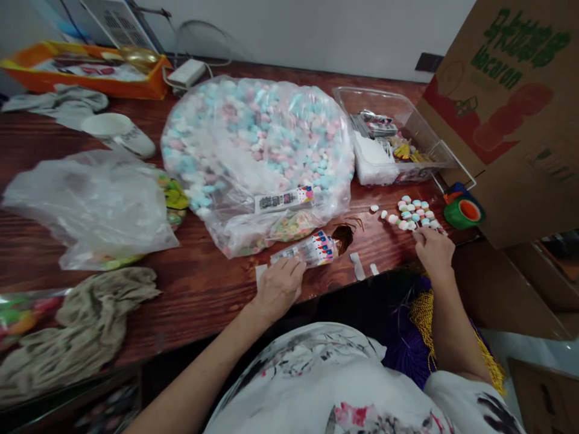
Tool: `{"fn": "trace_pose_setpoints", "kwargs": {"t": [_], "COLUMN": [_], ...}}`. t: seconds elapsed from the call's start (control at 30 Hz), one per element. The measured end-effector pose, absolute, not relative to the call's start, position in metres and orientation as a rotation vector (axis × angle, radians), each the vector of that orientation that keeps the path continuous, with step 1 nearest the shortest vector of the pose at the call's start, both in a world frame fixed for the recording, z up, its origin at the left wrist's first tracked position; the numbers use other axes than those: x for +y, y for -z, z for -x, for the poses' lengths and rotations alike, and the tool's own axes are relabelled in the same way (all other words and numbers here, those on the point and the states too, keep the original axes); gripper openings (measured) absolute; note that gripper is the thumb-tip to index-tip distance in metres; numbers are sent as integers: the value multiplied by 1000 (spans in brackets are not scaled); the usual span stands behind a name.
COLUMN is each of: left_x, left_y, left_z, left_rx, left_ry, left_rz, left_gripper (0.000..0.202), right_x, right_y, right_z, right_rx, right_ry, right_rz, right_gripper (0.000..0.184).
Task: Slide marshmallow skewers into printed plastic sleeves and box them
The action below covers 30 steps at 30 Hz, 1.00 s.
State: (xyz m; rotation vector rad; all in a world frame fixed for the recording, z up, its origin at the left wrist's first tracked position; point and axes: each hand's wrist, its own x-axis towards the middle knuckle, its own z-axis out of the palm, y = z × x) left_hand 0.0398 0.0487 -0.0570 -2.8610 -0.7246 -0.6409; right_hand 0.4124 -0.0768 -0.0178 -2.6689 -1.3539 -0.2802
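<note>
A small clear packet (312, 249) printed with coloured figures lay flat on the table, near its front edge, mouth toward the right. A loose cluster of pastel pink, blue and white candies (414, 214) sat near the table's right edge, some touching, a few strays apart at its left.

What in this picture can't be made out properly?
- Head view: the right hand covers its own fingertips beside the loose candies, so any grip is hidden.
- The small printed packet under the left hand: lettering too small.
- The clear tray: contents jumbled, blurred.
</note>
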Motion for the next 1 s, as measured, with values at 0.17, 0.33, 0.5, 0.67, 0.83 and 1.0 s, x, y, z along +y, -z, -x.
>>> {"fn": "trace_pose_setpoints", "kwargs": {"t": [0.17, 0.33, 0.5, 0.67, 0.83, 1.0], "left_x": [49, 43, 37, 35, 35, 36], "left_y": [59, 59, 56, 55, 56, 56], "left_z": [-41, -38, -37, -38, -38, -37], "left_rx": [-750, -766, -845, -898, -926, -978], "left_ry": [733, 792, 836, 845, 891, 885], "left_rz": [2886, 2939, 2983, 2991, 3007, 3035], "left_gripper": [14, 13, 16, 19, 19, 20], "right_x": [-65, -30, 12, 35, 42, 45], "right_y": [-20, -54, -74, -83, -89, -92], "right_z": [-427, -438, -438, -437, -438, -432], "right_rx": [-1449, -1731, -1933, -2064, -2225, -2288], "right_ry": [294, 318, 208, 145, 151, 126], "right_rz": [2543, 2349, 2372, 2481, 2471, 2478], "right_gripper": [30, 32, 29, 28, 29, 27]}}
